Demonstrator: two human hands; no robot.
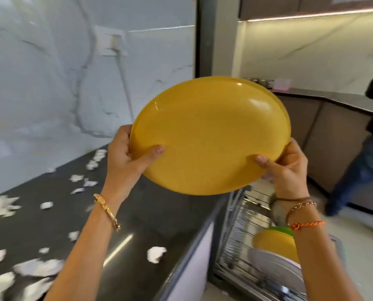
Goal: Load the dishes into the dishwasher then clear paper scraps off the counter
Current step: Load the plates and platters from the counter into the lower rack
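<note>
The yellow plate (211, 137) is held tilted in the air above the worktop (155, 213) edge. The left hand (124, 155) and right hand (285, 168) grip its near rim, thumbs on its face. Paper scraps (77, 178) lie on the worktop at left; the wire rack (242, 235) at lower right holds plates

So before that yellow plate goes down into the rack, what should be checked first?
1. Grip: left hand and right hand both hold the plate by its lower rim: ok.
2. Rack pulled out under the plate: ok.
3. Free slot: a yellow, a green and a white plate already stand there; bare wires show behind them: ok.
4. Plate clean: underside faces the camera: cannot tell.
5. Path: a person stands nearby, apart from the rack: ok.
6. Paper scraps cleared off the counter: not ok.
</note>
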